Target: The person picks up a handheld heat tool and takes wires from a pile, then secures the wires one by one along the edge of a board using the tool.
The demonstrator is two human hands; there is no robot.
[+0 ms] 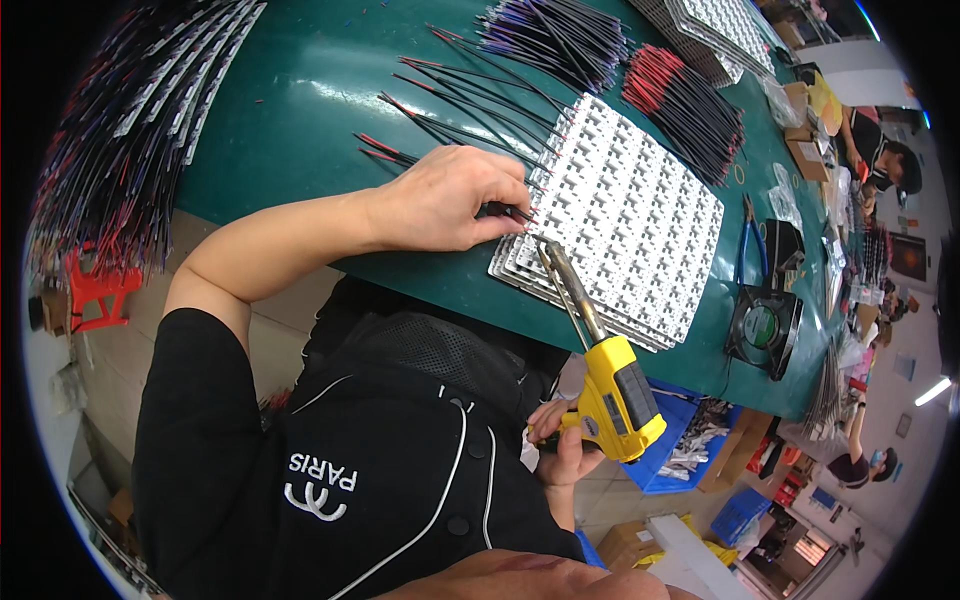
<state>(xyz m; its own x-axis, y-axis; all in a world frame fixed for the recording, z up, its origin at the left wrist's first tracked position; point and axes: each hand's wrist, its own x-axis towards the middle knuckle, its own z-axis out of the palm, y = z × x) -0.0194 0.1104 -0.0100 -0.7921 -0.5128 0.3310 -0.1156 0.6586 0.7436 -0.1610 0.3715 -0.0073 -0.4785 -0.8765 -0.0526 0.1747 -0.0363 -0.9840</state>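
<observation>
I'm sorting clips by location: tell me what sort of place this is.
Likely an electronics assembly workshop: a yellow soldering gun, stacked white boards and bunched red-and-black wires suggest it.

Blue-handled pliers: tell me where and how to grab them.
Probably by both handles, coming from above and slightly left: the pliers lie with their head pointing up the picture, the black fan sits near the handle ends, and a dark object lies close on the right.
</observation>
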